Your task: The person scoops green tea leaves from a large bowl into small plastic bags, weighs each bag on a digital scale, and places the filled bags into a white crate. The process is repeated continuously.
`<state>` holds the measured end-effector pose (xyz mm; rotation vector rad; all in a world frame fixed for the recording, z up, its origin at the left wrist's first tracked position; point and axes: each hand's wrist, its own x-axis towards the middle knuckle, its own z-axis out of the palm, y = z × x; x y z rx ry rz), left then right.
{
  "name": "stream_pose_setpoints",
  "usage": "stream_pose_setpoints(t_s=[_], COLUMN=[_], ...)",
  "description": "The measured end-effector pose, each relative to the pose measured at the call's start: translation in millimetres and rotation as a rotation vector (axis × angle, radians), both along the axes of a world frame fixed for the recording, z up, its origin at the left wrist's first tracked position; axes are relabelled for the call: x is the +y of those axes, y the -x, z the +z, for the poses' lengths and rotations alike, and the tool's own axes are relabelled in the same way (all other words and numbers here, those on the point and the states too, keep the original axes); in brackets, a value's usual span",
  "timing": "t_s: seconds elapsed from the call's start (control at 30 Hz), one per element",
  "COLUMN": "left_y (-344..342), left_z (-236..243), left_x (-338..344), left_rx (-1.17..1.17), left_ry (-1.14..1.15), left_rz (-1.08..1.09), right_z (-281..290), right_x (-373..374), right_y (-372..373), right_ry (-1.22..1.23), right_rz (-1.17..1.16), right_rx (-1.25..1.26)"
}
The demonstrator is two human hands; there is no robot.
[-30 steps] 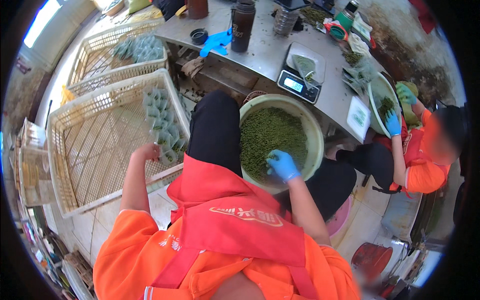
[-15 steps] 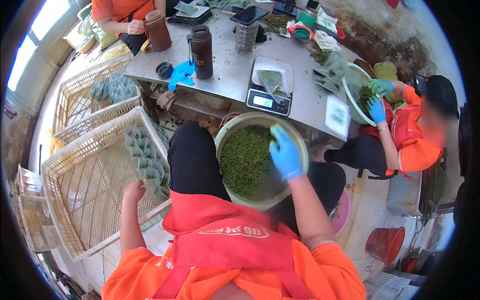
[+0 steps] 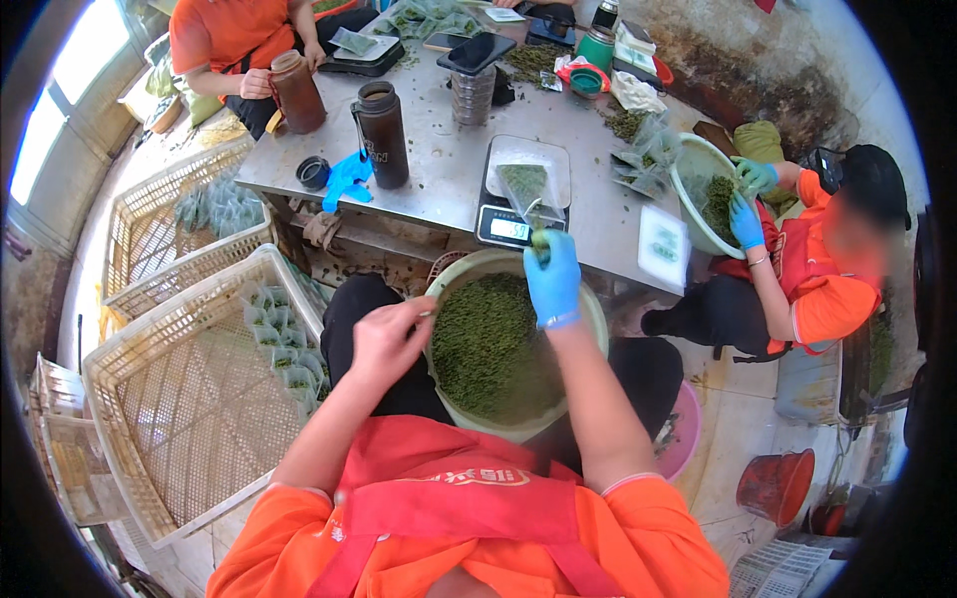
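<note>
Between the person's legs, a big tub (image 3: 588, 329) of green bits (image 3: 485, 344) sits in easy reach.
The right hand (image 3: 551, 281), in a blue glove, pinches some bits, arm stretched toward the scale (image 3: 503, 227), where a bag (image 3: 524, 182) lies, perhaps so its weight shows. The bare left hand (image 3: 391, 339) bends in by the tub's left rim, apart from the right; what it grips, you can't tell.
</note>
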<state>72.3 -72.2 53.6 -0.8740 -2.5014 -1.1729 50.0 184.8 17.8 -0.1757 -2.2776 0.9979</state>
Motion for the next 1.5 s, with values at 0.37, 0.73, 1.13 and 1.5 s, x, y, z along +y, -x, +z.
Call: stream_pose_setpoints(t_s=[0.37,0.73,1.13,1.5], left_y=[16,20,16,19], left_z=[-62,-51,-53,-57], left_x=[77,62,63,68], left_rx=[-1.082,-0.481,-0.354,-0.411], left_ry=[-0.374,0.246,0.114,0.106], left_rz=[-0.422,-0.241,-0.301,-0.183], right_z=[-6,-18,29,-5], right_x=[-23,-22,0,5], right_y=[-78,-82,-6,7], right_ry=[0.850,1.067,-0.358,-0.229], right_rz=[0.349,0.206,0.032,0.037], right_rx=[-0.443,-0.350,-0.090,0.066])
